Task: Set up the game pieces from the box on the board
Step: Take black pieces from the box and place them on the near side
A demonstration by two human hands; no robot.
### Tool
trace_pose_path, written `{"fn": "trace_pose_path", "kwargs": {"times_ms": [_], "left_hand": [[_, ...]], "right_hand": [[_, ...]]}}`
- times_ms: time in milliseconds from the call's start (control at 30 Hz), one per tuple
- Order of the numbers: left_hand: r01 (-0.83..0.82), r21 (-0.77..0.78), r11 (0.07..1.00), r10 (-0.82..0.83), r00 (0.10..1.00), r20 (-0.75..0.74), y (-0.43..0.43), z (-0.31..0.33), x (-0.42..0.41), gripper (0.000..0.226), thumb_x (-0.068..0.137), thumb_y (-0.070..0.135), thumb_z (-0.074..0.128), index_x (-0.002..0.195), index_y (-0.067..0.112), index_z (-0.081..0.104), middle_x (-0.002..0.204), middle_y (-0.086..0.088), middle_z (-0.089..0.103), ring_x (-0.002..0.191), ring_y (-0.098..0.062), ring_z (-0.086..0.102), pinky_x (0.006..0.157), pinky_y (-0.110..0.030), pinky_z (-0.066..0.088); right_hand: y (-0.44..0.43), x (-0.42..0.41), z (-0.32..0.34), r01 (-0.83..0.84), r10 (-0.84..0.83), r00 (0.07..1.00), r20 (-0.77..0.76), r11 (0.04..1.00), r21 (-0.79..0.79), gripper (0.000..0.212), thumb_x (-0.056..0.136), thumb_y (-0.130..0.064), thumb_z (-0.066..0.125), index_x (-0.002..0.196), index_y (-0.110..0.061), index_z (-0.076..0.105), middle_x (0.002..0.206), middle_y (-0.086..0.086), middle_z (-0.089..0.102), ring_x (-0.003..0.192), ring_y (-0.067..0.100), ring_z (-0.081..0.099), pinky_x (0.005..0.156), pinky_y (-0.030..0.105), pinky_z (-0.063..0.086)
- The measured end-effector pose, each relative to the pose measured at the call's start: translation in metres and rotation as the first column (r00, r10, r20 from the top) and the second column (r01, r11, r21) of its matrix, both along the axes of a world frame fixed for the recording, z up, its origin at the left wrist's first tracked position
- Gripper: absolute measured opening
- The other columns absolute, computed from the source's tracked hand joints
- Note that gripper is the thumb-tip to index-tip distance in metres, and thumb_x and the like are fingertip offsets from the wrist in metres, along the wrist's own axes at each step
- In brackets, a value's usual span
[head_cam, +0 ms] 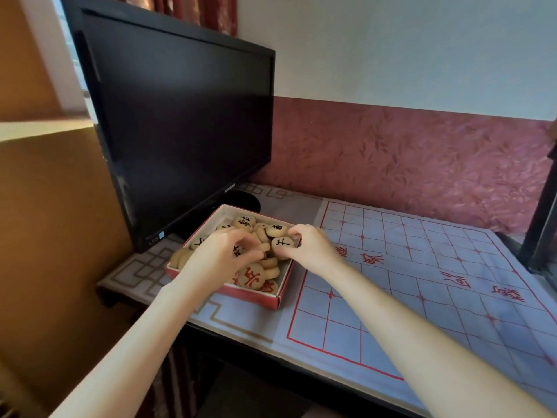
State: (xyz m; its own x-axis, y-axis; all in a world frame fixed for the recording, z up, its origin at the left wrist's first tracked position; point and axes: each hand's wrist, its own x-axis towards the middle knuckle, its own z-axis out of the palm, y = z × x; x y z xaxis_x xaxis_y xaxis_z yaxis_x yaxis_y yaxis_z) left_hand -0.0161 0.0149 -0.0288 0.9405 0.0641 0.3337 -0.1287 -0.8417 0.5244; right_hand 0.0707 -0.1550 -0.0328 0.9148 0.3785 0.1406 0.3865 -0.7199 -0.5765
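Note:
A shallow red box [256, 298] sits left of the printed game board [422, 285] and holds several round wooden pieces with black or red characters. My left hand [217, 254] reaches into the box, fingers curled over a piece [237, 251] with a black mark, mostly hidden under them. My right hand [310, 245] is at the box's right side and pinches a black-marked piece [282, 243] between thumb and fingers. A large red-marked piece [251, 277] lies near the box's front. No pieces stand on the board grid.
A black monitor [180, 125] stands just behind and left of the box, its round base [244, 200] touching the box's far side. The board sheet covers the dark table to its front edge [301, 369]. A dark frame [542, 218] rises at the far right.

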Motion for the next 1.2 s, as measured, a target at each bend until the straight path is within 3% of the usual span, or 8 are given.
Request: {"fn": "trace_pose_path", "kwargs": {"times_ms": [167,367,533,667,767,900,1033,1200], "left_hand": [[-0.084,0.2,0.976,0.088,0.996,-0.011,0.001,-0.003,0.027,0.035,0.081,0.05,0.059,0.105,0.025,0.065,0.108,0.01,0.063,0.095,-0.012,0.057,0.075,-0.026,0.047],[-0.12,0.34,0.933,0.152,0.986,-0.068,-0.003,-0.009,0.046,0.039,0.085,0.056,0.049,0.092,0.021,0.065,0.093,0.0,0.066,0.088,-0.018,0.058,0.076,-0.031,0.047],[-0.106,0.251,0.962,0.135,0.985,-0.104,-0.001,-0.013,0.046,0.037,0.077,0.061,0.055,0.091,0.028,0.064,0.088,0.004,0.067,0.087,-0.018,0.059,0.079,-0.033,0.047],[-0.069,0.148,0.987,0.08,0.994,-0.072,-0.002,-0.009,0.04,0.043,0.07,0.05,0.071,0.106,0.03,0.062,0.105,0.007,0.065,0.096,-0.015,0.059,0.086,-0.033,0.048],[-0.08,0.069,0.994,0.081,0.996,-0.02,-0.006,-0.004,0.037,0.054,0.068,0.04,0.077,0.117,0.026,0.058,0.118,0.007,0.056,0.105,-0.015,0.054,0.084,-0.029,0.047],[-0.04,-0.027,0.999,0.04,0.999,0.003,-0.014,0.003,0.035,0.056,0.066,0.036,0.079,0.117,0.023,0.06,0.118,0.005,0.051,0.105,-0.014,0.052,0.087,-0.032,0.05],[0.012,-0.092,0.996,-0.011,1.0,0.012,-0.032,0.005,0.034,0.053,0.065,0.032,0.08,0.114,0.024,0.061,0.114,0.007,0.05,0.102,-0.011,0.051,0.084,-0.023,0.045],[0.111,-0.128,0.986,-0.108,0.994,0.035,-0.055,0.004,0.031,0.048,0.066,0.03,0.08,0.11,0.028,0.061,0.111,0.009,0.054,0.096,-0.008,0.055,0.082,-0.02,0.046]], "right_hand": [[0.012,0.003,-0.004,0.067,-0.066,0.997,0.028,0.997,-0.029,0.057,0.072,-0.052,0.071,0.114,-0.016,0.061,0.113,0.004,0.054,0.116,0.023,0.043,0.092,0.038,0.044],[0.014,0.009,-0.009,0.101,-0.101,0.995,0.0,0.994,-0.028,0.055,0.07,-0.045,0.075,0.111,-0.011,0.06,0.113,0.005,0.053,0.113,0.024,0.046,0.087,0.034,0.044],[0.007,0.012,-0.01,0.03,-0.028,0.998,-0.058,0.998,0.046,0.049,0.07,-0.032,0.075,0.113,-0.015,0.059,0.114,0.004,0.053,0.112,0.023,0.048,0.091,0.034,0.044],[0.004,0.01,-0.011,-0.021,0.026,0.998,-0.064,0.997,0.072,0.054,0.072,-0.026,0.073,0.123,-0.018,0.054,0.12,0.002,0.052,0.116,0.021,0.047,0.094,0.035,0.045],[-0.001,0.008,-0.004,-0.058,0.068,0.994,-0.081,0.991,0.125,0.054,0.075,-0.021,0.069,0.126,-0.019,0.051,0.12,0.001,0.048,0.112,0.017,0.049,0.088,0.028,0.044],[-0.016,0.006,0.009,-0.075,0.101,0.989,-0.111,0.973,0.217,0.058,0.077,-0.016,0.066,0.131,-0.019,0.045,0.12,-0.002,0.048,0.108,0.014,0.054,0.084,0.024,0.045],[-0.037,0.004,0.015,-0.077,0.107,0.987,-0.117,0.969,0.236,0.05,0.074,-0.013,0.068,0.121,-0.019,0.053,0.121,0.002,0.053,0.108,0.014,0.056,0.093,0.032,0.049],[-0.073,-0.006,0.014,-0.027,0.075,0.982,-0.174,0.965,0.262,0.044,0.074,-0.011,0.07,0.114,-0.021,0.056,0.108,0.001,0.063,0.098,0.015,0.062,0.089,0.031,0.05]]}}
